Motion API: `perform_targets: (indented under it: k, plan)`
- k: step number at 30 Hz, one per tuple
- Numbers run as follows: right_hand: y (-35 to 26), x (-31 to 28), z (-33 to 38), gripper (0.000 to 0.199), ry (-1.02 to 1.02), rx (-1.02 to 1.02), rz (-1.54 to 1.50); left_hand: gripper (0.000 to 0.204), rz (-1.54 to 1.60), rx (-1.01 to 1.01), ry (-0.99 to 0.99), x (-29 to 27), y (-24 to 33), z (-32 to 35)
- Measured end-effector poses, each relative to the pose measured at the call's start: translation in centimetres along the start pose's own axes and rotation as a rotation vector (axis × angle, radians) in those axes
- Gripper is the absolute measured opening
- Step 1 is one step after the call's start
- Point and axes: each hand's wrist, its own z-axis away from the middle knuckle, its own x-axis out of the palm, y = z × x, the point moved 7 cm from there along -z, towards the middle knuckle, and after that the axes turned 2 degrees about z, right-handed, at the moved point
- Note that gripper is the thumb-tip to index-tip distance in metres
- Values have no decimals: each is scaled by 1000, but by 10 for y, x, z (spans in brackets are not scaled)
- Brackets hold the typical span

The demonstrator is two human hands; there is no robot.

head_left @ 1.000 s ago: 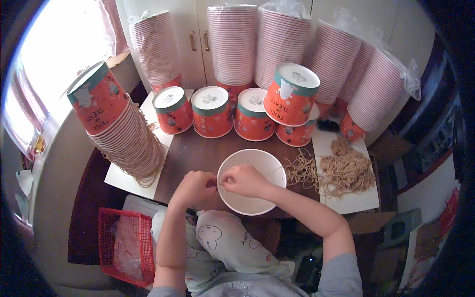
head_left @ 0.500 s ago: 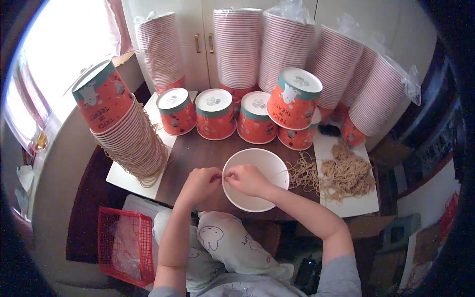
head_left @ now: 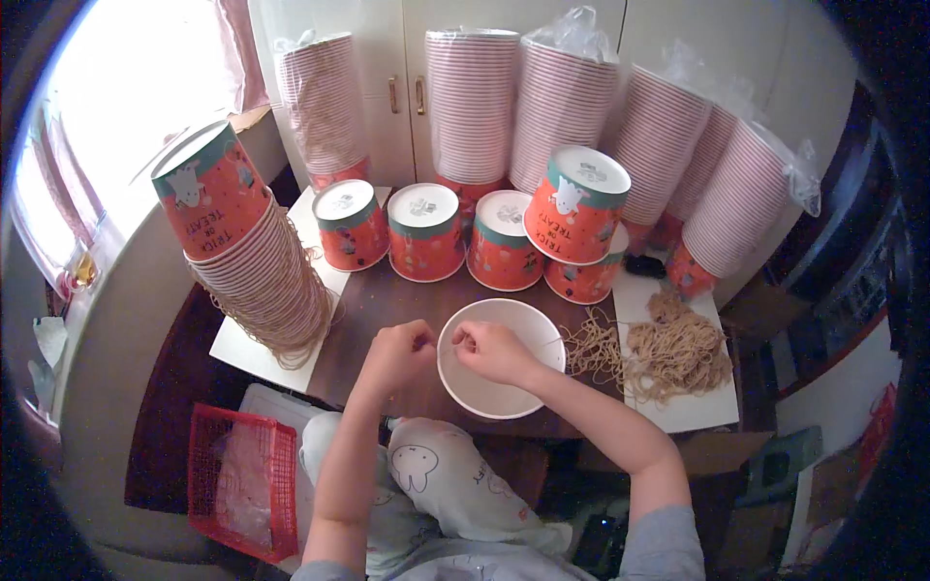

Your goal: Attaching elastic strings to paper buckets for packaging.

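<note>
A paper bucket (head_left: 499, 399) with a white inside stands mouth up on the brown table (head_left: 373, 315). Just outside its left rim is my left hand (head_left: 402, 351), fingers pinched together. My right hand (head_left: 492, 352) reaches over the mouth from the right, its fingers also pinched, just inside the left rim. What either pinch holds is too small or hidden to make out. At the bucket's right side a thin strand of tan cord (head_left: 593, 341) meets the wall near the rim. A tangled heap of the same cord (head_left: 678, 353) lies beside it on a white board (head_left: 668, 412).
Orange and green buckets (head_left: 426, 237) stand upside down behind, one (head_left: 578, 208) on top of another. Tall bagged stacks of buckets (head_left: 472, 107) line the back. At left leans a stack with cord loops (head_left: 262, 281). A red basket (head_left: 291, 479) sits low at left.
My hands have moved slightly apart, the right one shifting right from the rim over the bucket's mouth. The whole view has shifted a little, so things sit lower in the picture.
</note>
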Motion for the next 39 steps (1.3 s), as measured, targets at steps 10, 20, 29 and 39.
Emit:
perform_targets:
  k: [10, 20, 29, 39]
  plan:
    - [-12, -9, 5, 23, -147, 16, 79, 15, 18, -54, 78, -38, 1, 10]
    - [-25, -20, 1, 32, -183, -25, -45, 6, 1220, -28, -95, -35, 14, 9]
    - [-32, -10, -19, 30, -111, -141, -198, 15, 1044, 92, -128, -12, 30, 1]
    - [-18, -29, -16, 11, -42, 103, -659, 16, 769, -33, -308, 20, 8, -4]
